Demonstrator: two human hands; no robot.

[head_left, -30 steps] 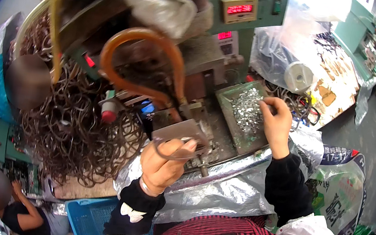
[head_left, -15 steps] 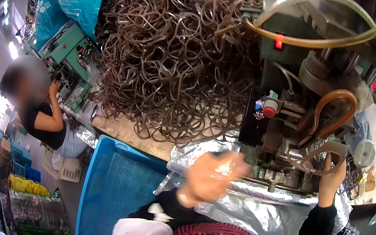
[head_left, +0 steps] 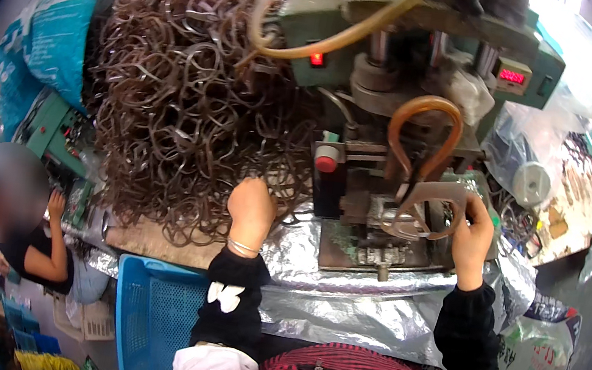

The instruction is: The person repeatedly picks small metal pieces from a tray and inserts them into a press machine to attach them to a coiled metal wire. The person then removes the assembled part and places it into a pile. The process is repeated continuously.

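My right hand (head_left: 473, 242) is closed on the right side of a flat brown plastic loop (head_left: 439, 192), with its thumb and fingers at the loop's edge. The loop is at the front of a green press machine (head_left: 374, 223), over its metal fixture. My left hand (head_left: 251, 213) lies at the front edge of a large pile of brown curved loops (head_left: 196, 86). Its back is toward me and its fingers curl under, so what they hold, if anything, is hidden. An orange-brown bent loop (head_left: 426, 132) stands upright on the machine, just behind the held one.
A red button (head_left: 326, 160) sits on the machine's left front. Silver foil sheeting (head_left: 359, 325) covers the front edge. A blue plastic basket (head_left: 156, 325) stands at the lower left. Another person (head_left: 34, 245) works at a green machine on the left.
The view has shifted right. My left hand, blurred in front of the machine before, is now at the pile's front edge. My right hand still holds the loop at the machine.
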